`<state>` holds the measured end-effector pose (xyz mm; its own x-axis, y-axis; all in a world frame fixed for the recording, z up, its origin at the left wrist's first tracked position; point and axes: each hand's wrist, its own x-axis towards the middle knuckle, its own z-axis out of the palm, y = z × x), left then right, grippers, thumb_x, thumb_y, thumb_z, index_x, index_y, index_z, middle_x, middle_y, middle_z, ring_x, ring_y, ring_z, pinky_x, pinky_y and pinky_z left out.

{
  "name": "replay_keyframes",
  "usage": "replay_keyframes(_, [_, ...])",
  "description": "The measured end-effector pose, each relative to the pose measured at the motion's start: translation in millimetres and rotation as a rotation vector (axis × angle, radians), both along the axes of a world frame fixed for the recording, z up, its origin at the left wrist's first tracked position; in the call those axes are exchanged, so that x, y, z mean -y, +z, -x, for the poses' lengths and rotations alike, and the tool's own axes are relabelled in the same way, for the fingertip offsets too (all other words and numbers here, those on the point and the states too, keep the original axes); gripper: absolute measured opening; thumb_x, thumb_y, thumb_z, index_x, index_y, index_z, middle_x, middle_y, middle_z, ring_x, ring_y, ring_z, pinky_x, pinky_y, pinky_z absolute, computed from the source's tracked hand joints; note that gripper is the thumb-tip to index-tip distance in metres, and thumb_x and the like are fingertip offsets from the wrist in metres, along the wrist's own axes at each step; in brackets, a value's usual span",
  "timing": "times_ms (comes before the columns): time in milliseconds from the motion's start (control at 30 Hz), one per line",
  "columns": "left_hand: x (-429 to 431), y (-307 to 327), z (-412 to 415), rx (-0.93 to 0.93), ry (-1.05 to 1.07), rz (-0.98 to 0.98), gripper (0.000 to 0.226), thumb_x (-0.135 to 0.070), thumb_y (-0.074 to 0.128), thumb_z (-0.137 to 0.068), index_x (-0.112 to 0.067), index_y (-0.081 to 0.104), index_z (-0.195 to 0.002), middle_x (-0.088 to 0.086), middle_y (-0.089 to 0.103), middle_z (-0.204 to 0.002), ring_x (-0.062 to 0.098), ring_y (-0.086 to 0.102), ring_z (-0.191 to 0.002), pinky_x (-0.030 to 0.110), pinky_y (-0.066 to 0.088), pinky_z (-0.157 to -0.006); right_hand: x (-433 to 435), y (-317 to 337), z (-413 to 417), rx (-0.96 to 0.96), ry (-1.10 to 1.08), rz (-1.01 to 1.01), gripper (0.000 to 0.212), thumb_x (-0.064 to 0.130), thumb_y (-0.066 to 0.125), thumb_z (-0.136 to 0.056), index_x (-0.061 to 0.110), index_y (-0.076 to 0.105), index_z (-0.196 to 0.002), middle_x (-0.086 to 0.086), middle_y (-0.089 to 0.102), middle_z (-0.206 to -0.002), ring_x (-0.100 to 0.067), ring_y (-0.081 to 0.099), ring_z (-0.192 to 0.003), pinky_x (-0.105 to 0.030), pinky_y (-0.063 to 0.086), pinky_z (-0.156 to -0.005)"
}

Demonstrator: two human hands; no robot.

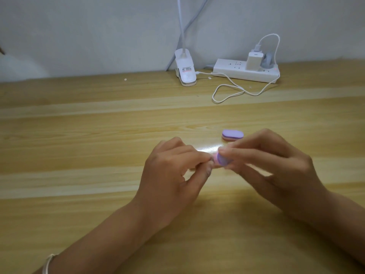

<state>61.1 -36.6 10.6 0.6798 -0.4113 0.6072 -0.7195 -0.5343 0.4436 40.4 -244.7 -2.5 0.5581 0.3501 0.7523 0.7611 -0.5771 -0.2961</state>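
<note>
Over the middle of the wooden table [79, 155], my right hand [270, 167] pinches a small purple-and-pink oval block [222, 160] between thumb and fingers. My left hand [173, 175] has its fingers curled, and its fingertips meet the pink side of that block. Whether the left hand grips the block or only touches it is blurred. A second purple-and-pink oval block [232, 135] lies flat on the table just behind my right hand, apart from both hands.
A white clip lamp base [185, 70] stands at the back by the wall. To its right lies a white power strip [246, 71] with a charger [254, 60] plugged in. A white cable [229, 91] loops over the table.
</note>
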Motion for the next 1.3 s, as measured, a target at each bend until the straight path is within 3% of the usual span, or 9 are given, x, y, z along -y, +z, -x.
replay_keyframes(133, [-1.9, 1.2, 0.5, 0.010, -0.018, 0.031, 0.008, -0.017, 0.069, -0.084, -0.013, 0.076, -0.080, -0.006, 0.067, -0.068, 0.020, 0.053, -0.065, 0.040, 0.045, -0.066, -0.9, 0.1, -0.7, -0.018, -0.006, -0.027, 0.025, 0.002, 0.070, -0.091, -0.001, 0.069, -0.117, -0.009, 0.069, -0.100, -0.030, 0.071, -0.086, -0.051, 0.055, -0.097])
replay_keyframes(367, [-0.1, 3.8, 1.0, -0.052, -0.030, 0.056, 0.015, -0.025, 0.065, -0.087, -0.016, 0.076, -0.083, -0.010, 0.064, -0.066, 0.009, 0.044, -0.066, 0.029, 0.040, -0.066, -2.0, 10.0, 5.1, 0.000, -0.054, -0.042, 0.025, 0.008, 0.073, -0.090, 0.006, 0.069, -0.114, 0.006, 0.065, -0.104, -0.013, 0.068, -0.090, -0.027, 0.052, -0.097])
replay_keyframes(533, [-0.6, 0.4, 1.5, 0.032, 0.002, -0.010, 0.015, -0.022, 0.065, -0.087, -0.014, 0.077, -0.081, -0.007, 0.066, -0.065, 0.019, 0.052, -0.064, 0.037, 0.044, -0.063, -7.0, 6.6, 6.7, 0.006, -0.059, -0.001, 0.027, 0.007, 0.079, -0.086, 0.006, 0.072, -0.112, 0.003, 0.067, -0.098, -0.015, 0.068, -0.084, -0.034, 0.055, -0.092])
replay_keyframes(700, [-0.3, -0.8, 1.7, 0.089, 0.002, -0.043, 0.008, -0.017, 0.070, -0.086, -0.015, 0.076, -0.081, -0.006, 0.066, -0.066, 0.019, 0.052, -0.063, 0.039, 0.044, -0.061, -12.4, 5.0, 10.5, -0.016, 0.000, -0.027, 0.025, 0.009, 0.079, -0.086, 0.011, 0.072, -0.110, -0.003, 0.069, -0.097, -0.019, 0.069, -0.084, -0.042, 0.056, -0.088])
replay_keyframes(800, [-0.2, -0.9, 0.3, 0.054, 0.005, -0.026, 0.016, -0.023, 0.064, -0.089, -0.017, 0.078, -0.085, -0.008, 0.066, -0.066, 0.017, 0.051, -0.063, 0.037, 0.044, -0.062, -9.2, 6.5, 7.8, -0.052, 0.021, -0.036, 0.029, 0.007, 0.078, -0.086, 0.015, 0.068, -0.112, -0.006, 0.068, -0.097, -0.022, 0.070, -0.082, -0.043, 0.056, -0.087])
replay_keyframes(933, [-0.8, 0.6, 0.2, -0.001, -0.018, -0.003, 0.020, -0.029, 0.060, -0.087, -0.018, 0.077, -0.088, -0.010, 0.068, -0.069, 0.008, 0.045, -0.064, 0.030, 0.041, -0.064, -10.2, 2.2, 9.3, -0.066, 0.068, -0.003, 0.023, 0.007, 0.073, -0.090, 0.003, 0.073, -0.113, -0.011, 0.068, -0.098, -0.023, 0.069, -0.088, -0.038, 0.055, -0.080])
replay_keyframes(1067, [-1.9, 2.6, -1.3, -0.085, -0.019, 0.046, 0.023, -0.033, 0.059, -0.087, -0.019, 0.078, -0.089, -0.011, 0.068, -0.070, 0.007, 0.045, -0.065, 0.026, 0.039, -0.065, -6.0, 4.7, 5.8, -0.079, 0.053, 0.002, 0.026, -0.001, 0.074, -0.085, 0.001, 0.073, -0.111, -0.010, 0.070, -0.101, -0.024, 0.072, -0.088, -0.054, 0.054, -0.091])
replay_keyframes(1167, [-2.2, 1.5, -0.3, -0.169, -0.042, 0.102, 0.019, -0.032, 0.061, -0.086, -0.022, 0.076, -0.087, -0.013, 0.069, -0.071, 0.009, 0.049, -0.066, 0.027, 0.041, -0.063, -8.2, 5.1, 8.8, -0.061, 0.061, 0.013, 0.026, 0.001, 0.076, -0.085, 0.002, 0.073, -0.111, -0.010, 0.070, -0.101, -0.023, 0.072, -0.090, -0.048, 0.055, -0.085])
replay_keyframes(1300, [-2.7, 1.5, -0.5, -0.218, -0.074, 0.153, 0.010, -0.022, 0.068, -0.085, -0.018, 0.077, -0.086, -0.010, 0.069, -0.071, 0.012, 0.051, -0.066, 0.028, 0.043, -0.060, -1.6, 11.9, 7.6, 0.009, -0.004, -0.003, 0.024, 0.004, 0.071, -0.090, 0.007, 0.069, -0.114, -0.010, 0.069, -0.103, -0.028, 0.070, -0.094, -0.045, 0.055, -0.088])
